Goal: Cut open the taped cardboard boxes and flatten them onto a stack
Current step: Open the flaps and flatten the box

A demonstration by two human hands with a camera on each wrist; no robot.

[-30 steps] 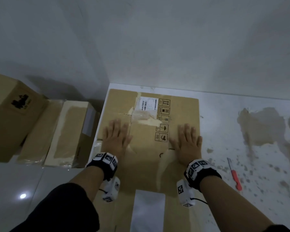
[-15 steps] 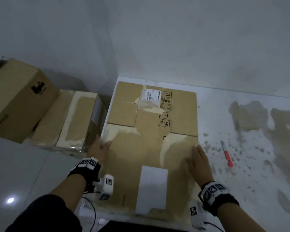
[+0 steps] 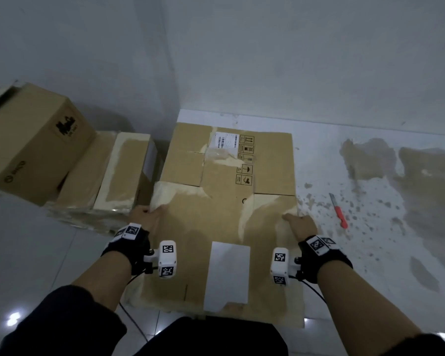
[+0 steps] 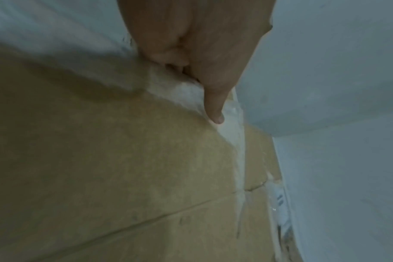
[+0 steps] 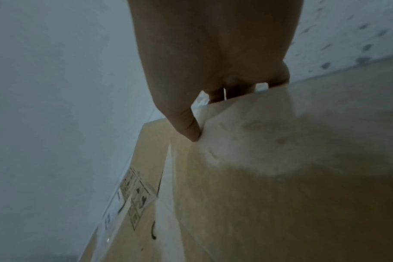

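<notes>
On the floor in the room's corner, the head view shows the flattened cardboard box [image 3: 224,217] lying flat; the left hand [image 3: 147,217] grips its left edge, the right hand [image 3: 299,223] its right edge. Taped boxes [image 3: 88,170] sit just left, a red cutter [image 3: 339,211] right. Left wrist view: thumb [image 4: 215,106] on top, fingers curled under the edge. Right wrist view: thumb [image 5: 186,124] pinching the cardboard against fingers beneath
</notes>
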